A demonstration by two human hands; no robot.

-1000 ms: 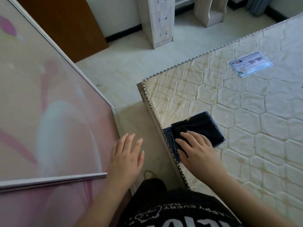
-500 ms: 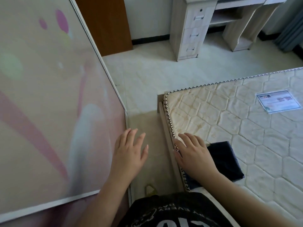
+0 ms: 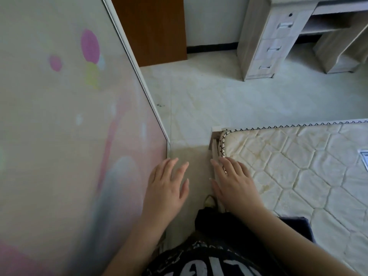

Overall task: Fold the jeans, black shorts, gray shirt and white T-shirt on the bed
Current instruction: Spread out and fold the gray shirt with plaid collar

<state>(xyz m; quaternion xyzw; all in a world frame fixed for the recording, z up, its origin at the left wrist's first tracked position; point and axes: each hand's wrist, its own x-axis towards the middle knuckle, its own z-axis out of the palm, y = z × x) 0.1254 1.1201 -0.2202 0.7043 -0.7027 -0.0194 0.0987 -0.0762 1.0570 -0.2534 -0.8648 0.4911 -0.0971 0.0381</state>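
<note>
A folded dark pile, black shorts on jeans, lies on the quilted mattress near its left edge, mostly hidden behind my right forearm. My right hand is flat, fingers straight, over the mattress's left edge near the corner, holding nothing. My left hand hovers with spread fingers over the floor gap between the bed and a pink panel, empty. The gray shirt and white T-shirt are not in view.
A tall pink-patterned panel stands close on the left. Beyond the bed is pale tiled floor, a brown door and a light wooden desk with drawers. A paper label lies on the mattress at the right.
My view has swung left and up. My right hand has left the folded dark pile and moved to the mattress edge; the pile now sits lower, behind my forearm. My left hand stays open.
</note>
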